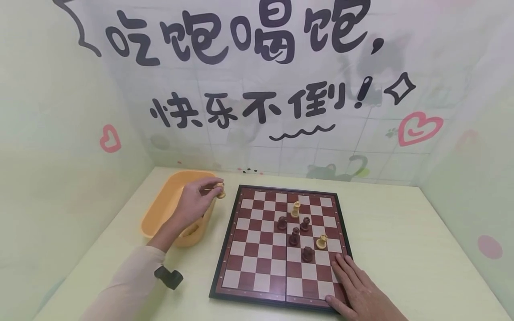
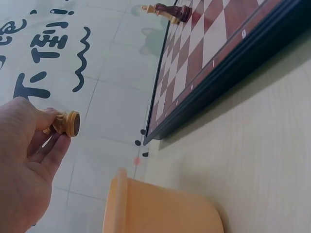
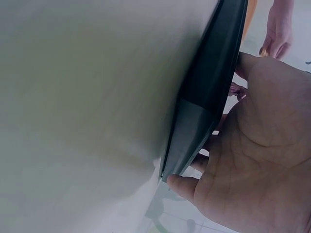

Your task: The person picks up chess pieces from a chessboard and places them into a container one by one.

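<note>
My left hand [image 1: 193, 201] is over the far right rim of an orange plastic basket [image 1: 154, 218], pinching a cream chess piece [image 1: 220, 191] between thumb and fingers. In the left wrist view, the round base of this piece [image 2: 73, 124] faces out past the fingertips. My right hand [image 1: 361, 292] rests with extended fingers on the near right edge of a chessboard [image 1: 257, 252]. On the board's right half stand two cream pieces, one farther back [image 1: 296, 209] and one at the right [image 1: 321, 242]. Several dark pieces, among them a tall one [image 1: 294, 236], stand around them.
The board has a dark raised edge [image 3: 209, 92] and a seam down its middle. It lies on a pale table [image 1: 401, 236] between side walls. Behind is a wall sheet [image 1: 257, 156] with large black characters and pink hearts. A black strap [image 1: 168, 277] is around the left sleeve.
</note>
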### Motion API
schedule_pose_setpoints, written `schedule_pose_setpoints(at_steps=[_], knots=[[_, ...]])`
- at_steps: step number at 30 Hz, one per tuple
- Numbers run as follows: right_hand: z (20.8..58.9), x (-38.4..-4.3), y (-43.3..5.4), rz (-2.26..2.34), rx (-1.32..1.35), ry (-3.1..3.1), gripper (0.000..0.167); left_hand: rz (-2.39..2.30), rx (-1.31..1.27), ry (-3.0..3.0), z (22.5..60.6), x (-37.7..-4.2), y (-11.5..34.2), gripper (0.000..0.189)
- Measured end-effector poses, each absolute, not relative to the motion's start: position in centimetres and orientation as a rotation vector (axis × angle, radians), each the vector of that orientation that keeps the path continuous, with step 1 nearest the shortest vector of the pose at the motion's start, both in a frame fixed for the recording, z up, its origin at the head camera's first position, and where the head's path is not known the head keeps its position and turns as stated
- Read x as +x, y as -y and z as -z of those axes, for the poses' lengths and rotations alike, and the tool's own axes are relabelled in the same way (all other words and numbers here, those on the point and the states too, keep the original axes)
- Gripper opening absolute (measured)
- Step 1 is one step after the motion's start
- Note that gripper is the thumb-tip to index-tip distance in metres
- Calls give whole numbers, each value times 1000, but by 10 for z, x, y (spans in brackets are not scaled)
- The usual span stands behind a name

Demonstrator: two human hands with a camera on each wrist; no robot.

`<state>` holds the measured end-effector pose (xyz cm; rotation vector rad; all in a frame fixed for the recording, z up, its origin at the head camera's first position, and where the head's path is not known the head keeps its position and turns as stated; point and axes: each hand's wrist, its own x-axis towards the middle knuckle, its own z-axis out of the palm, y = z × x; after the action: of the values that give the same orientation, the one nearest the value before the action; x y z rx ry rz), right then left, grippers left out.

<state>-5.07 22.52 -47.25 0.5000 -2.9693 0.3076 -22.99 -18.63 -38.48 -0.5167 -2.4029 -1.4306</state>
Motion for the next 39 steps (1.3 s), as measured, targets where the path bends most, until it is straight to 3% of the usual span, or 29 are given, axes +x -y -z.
schedule_pose_setpoints(at_steps=[39], knots=[[472, -51, -226, -330, 508, 2978, 83, 1338, -371, 2408, 406, -223, 245, 24]])
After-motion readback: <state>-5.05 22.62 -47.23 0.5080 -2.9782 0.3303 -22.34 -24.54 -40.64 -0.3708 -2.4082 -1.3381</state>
